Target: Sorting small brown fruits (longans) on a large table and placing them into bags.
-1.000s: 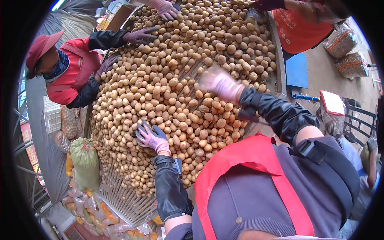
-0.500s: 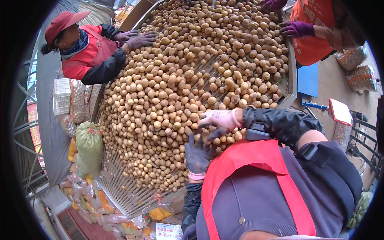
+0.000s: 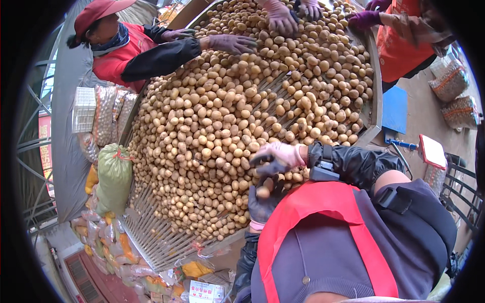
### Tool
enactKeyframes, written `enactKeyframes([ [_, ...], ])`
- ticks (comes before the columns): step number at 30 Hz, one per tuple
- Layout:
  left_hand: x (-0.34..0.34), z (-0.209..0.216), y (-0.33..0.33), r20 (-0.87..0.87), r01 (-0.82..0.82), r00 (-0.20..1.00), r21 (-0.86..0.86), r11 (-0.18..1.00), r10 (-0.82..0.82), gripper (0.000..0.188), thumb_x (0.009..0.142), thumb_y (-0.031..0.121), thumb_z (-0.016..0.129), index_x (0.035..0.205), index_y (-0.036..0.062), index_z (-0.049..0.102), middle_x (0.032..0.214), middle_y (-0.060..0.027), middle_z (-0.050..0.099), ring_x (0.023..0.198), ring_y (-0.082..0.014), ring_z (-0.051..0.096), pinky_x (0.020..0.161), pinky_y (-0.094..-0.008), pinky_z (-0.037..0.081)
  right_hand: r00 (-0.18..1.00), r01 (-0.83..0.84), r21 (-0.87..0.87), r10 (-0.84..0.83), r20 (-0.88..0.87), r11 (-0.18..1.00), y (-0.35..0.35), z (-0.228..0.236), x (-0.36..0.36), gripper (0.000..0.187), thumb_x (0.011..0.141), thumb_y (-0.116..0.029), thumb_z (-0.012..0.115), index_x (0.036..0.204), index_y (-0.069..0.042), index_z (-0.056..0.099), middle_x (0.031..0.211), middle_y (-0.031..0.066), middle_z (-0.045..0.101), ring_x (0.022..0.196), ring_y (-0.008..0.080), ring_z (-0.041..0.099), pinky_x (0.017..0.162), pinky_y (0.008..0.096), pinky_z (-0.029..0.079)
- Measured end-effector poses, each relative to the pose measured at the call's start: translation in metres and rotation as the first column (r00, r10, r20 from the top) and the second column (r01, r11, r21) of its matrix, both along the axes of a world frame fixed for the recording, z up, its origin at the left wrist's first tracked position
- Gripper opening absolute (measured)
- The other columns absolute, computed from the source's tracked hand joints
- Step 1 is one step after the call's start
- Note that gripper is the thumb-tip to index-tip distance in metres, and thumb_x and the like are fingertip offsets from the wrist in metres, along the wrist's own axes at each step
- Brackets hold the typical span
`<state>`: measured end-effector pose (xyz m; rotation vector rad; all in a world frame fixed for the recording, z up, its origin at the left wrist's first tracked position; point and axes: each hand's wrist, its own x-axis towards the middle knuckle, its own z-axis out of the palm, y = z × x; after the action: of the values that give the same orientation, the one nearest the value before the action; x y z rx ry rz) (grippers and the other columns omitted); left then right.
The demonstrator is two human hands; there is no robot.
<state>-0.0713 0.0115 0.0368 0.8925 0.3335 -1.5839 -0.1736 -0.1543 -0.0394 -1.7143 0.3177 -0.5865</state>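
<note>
Fingers of the left hand (image 3: 265, 204) lie half-curled about a potato (image 3: 263, 192) at the palm, whether gripping cannot be told; the right hand (image 3: 280, 155), fingers bent, hold unclear, is just beyond it, farther from the body. Blur hides its long axis.

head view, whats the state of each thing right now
left hand, gloved, potato at its palm, grip unclear
right hand, gloved, fingers bent
loose potatoes, heaped, unbagged
slatted table, mostly covered, lower-left slats bare
green sack, full, tied with red string
</note>
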Motion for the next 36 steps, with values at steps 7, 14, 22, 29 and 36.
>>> enactKeyframes([
  [7,0.046,-0.077,0.034,-0.284,0.201,0.921,-0.239,0.95,-0.266,0.042,0.104,0.041,0.044,0.136,0.0157,0.052,0.133,-0.0165,0.056,0.091,-0.0207,0.061,0.066,-0.03,0.053,0.522,0.274,-0.3,-0.404,-0.751,0.913,-0.081,-0.021,0.072,0.026,0.091,-0.016,0.059,0.115,-0.01,0.065,0.119,0.0128,0.064,0.114,0.0284,0.062,0.092,0.0393,0.052],
  [14,0.041,-0.071,0.029,-0.093,0.221,0.97,-0.053,0.974,-0.225,0.038,0.104,0.035,0.045,0.133,0.0135,0.054,0.132,-0.0171,0.057,0.094,-0.0244,0.06,0.075,-0.0345,0.054,0.509,0.351,-0.332,-0.476,-0.717,0.875,-0.073,-0.004,0.079,0.039,0.084,-0.009,0.067,0.123,-0.009,0.061,0.121,0.0153,0.063,0.114,0.0297,0.062,0.093,0.0388,0.053],
  [22,0.016,-0.026,-0.001,0.009,0.138,0.99,0.144,0.98,-0.141,0.061,0.1,0.054,0.041,0.143,0.0113,0.045,0.143,-0.0186,0.047,0.126,-0.0396,0.05,0.108,-0.0567,0.04,0.777,0.534,-0.191,-0.567,-0.272,0.824,-0.038,-0.016,0.049,0.039,0.076,-0.008,0.065,0.114,-0.006,0.056,0.108,0.0199,0.062,0.102,0.0393,0.06,0.085,0.0446,0.049],
  [29,0.036,-0.075,0.015,-0.253,0.146,0.931,-0.399,0.905,-0.262,0.054,0.101,0.051,0.046,0.134,0.0088,0.053,0.132,-0.0182,0.057,0.105,-0.0268,0.058,0.091,-0.0436,0.051,0.911,0.259,-0.405,-0.361,-0.201,0.877,-0.021,-0.025,0.046,0.038,0.078,-0.029,0.072,0.113,-0.014,0.064,0.111,0.0083,0.06,0.106,0.0304,0.056,0.089,0.0423,0.047],
  [36,0.055,-0.074,0.026,-0.165,0.222,0.954,-0.179,0.959,-0.251,0.045,0.102,0.044,0.049,0.13,0.0088,0.054,0.112,-0.0151,0.063,0.08,-0.0193,0.058,0.066,-0.0312,0.052,0.943,-0.136,-0.706,-0.129,-0.308,0.695,0.014,-0.041,0.06,0.081,0.066,-0.025,0.077,0.142,-0.023,0.047,0.155,0.0128,0.031,0.146,0.0345,0.029,0.114,0.0607,0.026],
])
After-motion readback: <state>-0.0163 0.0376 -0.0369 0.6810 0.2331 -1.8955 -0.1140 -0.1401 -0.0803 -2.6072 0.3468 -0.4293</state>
